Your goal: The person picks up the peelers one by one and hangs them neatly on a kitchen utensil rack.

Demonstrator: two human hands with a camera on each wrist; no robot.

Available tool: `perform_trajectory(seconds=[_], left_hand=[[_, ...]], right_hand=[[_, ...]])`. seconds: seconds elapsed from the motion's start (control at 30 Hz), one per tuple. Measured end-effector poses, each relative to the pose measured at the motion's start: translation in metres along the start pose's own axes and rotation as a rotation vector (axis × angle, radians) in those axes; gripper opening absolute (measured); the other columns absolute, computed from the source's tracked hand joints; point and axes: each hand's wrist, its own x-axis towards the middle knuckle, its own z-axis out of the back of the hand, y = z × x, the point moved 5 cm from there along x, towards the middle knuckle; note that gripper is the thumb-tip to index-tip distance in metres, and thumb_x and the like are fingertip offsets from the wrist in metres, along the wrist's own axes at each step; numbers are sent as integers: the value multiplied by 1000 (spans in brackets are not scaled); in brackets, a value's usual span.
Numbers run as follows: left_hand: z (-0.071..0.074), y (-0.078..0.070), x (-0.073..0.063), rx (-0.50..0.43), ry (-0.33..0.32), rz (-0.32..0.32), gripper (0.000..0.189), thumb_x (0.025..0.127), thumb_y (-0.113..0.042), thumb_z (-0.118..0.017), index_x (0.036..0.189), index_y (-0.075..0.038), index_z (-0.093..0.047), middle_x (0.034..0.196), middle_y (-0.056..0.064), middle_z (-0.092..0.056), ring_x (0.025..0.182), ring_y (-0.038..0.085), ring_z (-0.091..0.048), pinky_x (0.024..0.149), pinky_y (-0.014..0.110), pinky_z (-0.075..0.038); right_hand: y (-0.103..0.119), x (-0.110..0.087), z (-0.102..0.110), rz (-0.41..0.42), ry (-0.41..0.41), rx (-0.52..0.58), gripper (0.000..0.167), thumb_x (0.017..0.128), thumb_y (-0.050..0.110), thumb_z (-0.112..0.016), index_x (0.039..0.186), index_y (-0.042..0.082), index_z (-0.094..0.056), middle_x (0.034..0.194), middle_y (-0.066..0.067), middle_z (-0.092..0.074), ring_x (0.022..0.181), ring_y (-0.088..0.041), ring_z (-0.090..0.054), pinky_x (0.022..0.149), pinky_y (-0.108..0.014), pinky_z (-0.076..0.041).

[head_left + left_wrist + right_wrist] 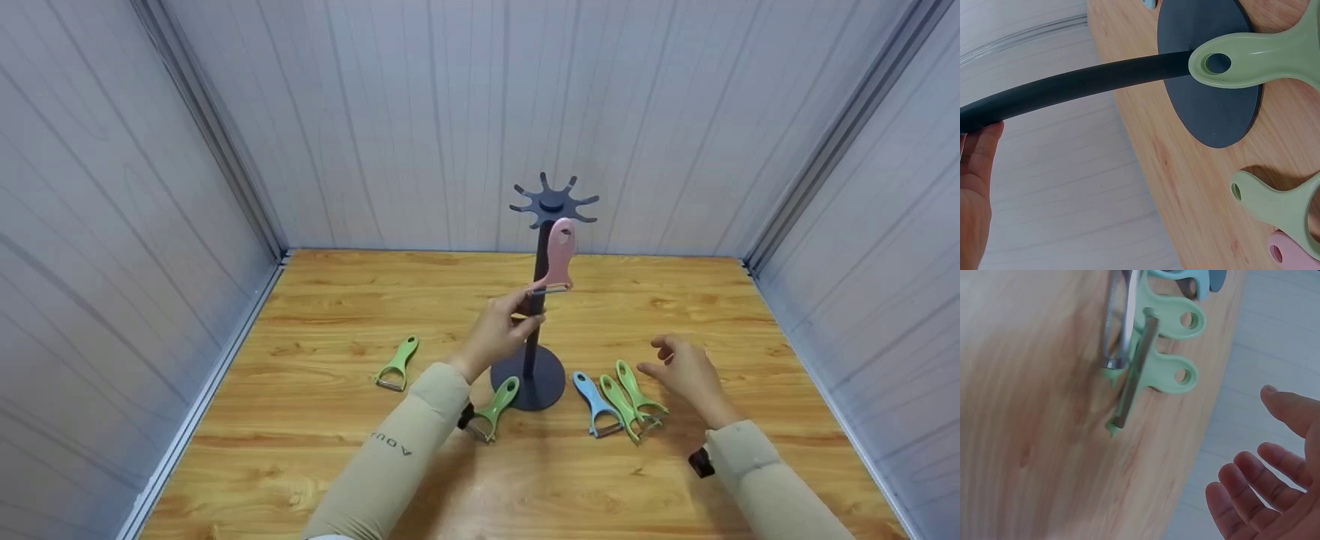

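Below a pink peeler (559,261), the left hand (491,334) is pinching a pole (531,351), some fingertips hidden. The right hand (688,373) is hovering, fingers loosely spread, beside green peelers (631,386).

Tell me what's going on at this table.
A person's left hand holds the pole of a dark stand, just below a pink peeler that hangs at its spoked top. The right hand holds nothing and hovers beside two green peelers and a blue peeler. Two more green ones lie on the wooden table: one by the stand's base, one farther left.
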Motion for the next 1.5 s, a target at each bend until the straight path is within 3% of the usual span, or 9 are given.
perform_trajectory(seconds=[0.3,0.43,0.53,0.83,0.97,1.07,1.23,1.5], left_hand=[[1,0,0,0,-9,-4,31,108,-5,-67,138,-2,-66,116,17,-76,111,29,-77,92,36,-68],[1,1,1,-5,-6,-8,23,108,-5,-67,131,-1,-67,116,17,-76,110,28,-77,92,34,-68],[1,1,0,-1,-6,-5,30,108,-5,-67,137,-2,-66,116,18,-76,110,28,-77,92,33,-67],[1,0,0,-9,-1,4,37,108,-6,-67,145,-2,-63,119,20,-75,114,30,-76,95,34,-67],[1,-1,0,7,-2,-10,27,109,-7,-67,135,-2,-66,119,18,-76,114,29,-77,95,34,-67],[1,-1,0,16,-2,-15,33,109,-7,-67,141,-2,-64,120,18,-76,114,29,-77,95,33,-67],[1,-1,0,18,-7,-9,36,108,-7,-67,144,-3,-64,118,16,-75,111,28,-77,94,32,-67],[0,1,0,25,3,5,26,109,-8,-67,134,-2,-66,119,16,-76,112,28,-77,93,31,-67]], right_hand=[[-8,-6,-16,-12,63,-9,50,100,23,-80,137,-7,-65,122,-30,-70,107,-42,-70,84,-57,-60],[-11,-7,-23,-30,100,-1,51,100,23,-80,138,-7,-65,122,-28,-69,105,-39,-70,81,-53,-60],[-13,-7,-28,-45,131,8,52,100,22,-81,139,-7,-64,122,-28,-68,101,-36,-69,79,-51,-59],[-15,-9,-39,-69,174,15,55,97,21,-83,137,-10,-63,101,-15,-70,77,-21,-64,67,-40,-54],[-18,-9,-42,-102,188,25,55,97,21,-83,138,-10,-63,96,-12,-69,74,-19,-61,63,-35,-51],[-21,-8,-44,-116,200,22,54,98,20,-82,138,-9,-63,99,-14,-70,75,-20,-61,64,-36,-51],[-22,-4,-47,-119,217,15,44,98,17,-81,132,-7,-66,104,-16,-71,82,-22,-65,69,-39,-55],[-22,-3,-49,-131,259,22,23,98,9,-77,115,-6,-71,90,-10,-70,72,-19,-64,62,-34,-52]])
